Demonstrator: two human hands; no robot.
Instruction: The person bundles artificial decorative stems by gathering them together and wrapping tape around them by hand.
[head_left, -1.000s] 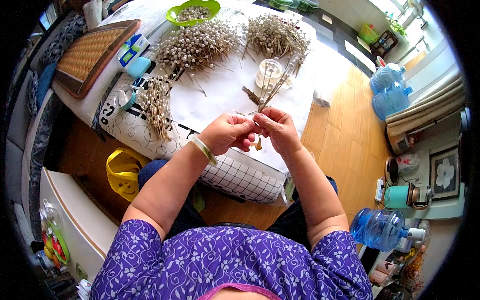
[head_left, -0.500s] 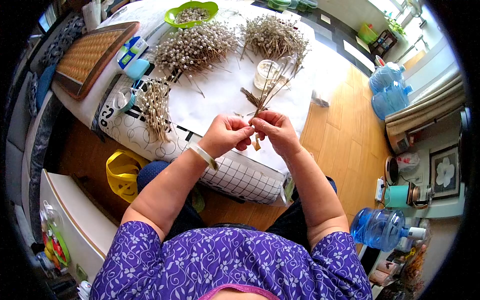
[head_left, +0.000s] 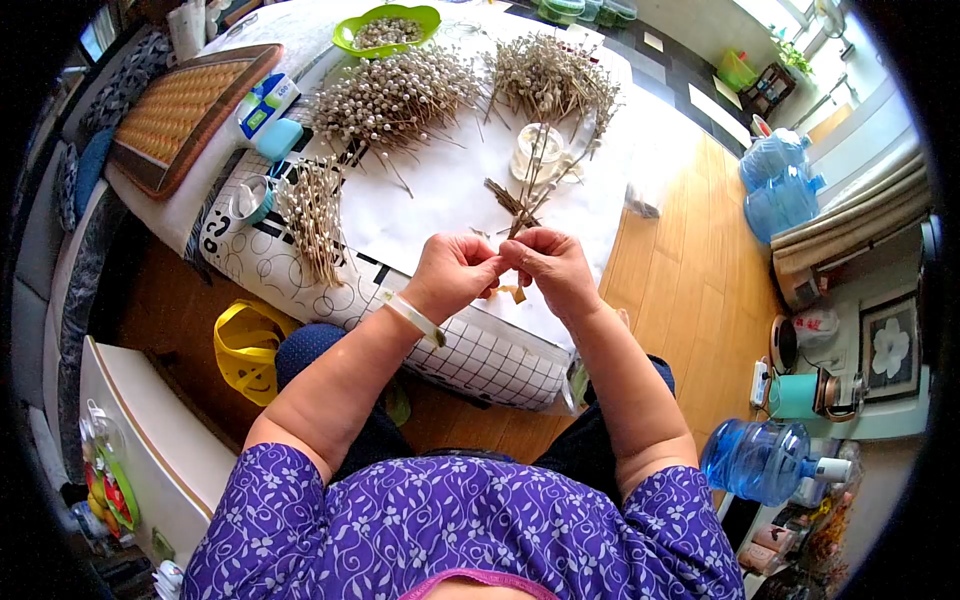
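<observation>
Your right hand [head_left: 552, 268] pinches stems [head_left: 524, 213] fanning out just ahead of it. Your left hand [head_left: 450, 275] touches the right; whether it grips anything is unclear. Beyond stands a jar [head_left: 537, 153]; farther back, a bunch [head_left: 548, 78].

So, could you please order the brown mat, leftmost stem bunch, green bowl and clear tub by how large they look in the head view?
1. Brown mat, largest
2. Leftmost stem bunch
3. Green bowl
4. Clear tub, smallest
</observation>
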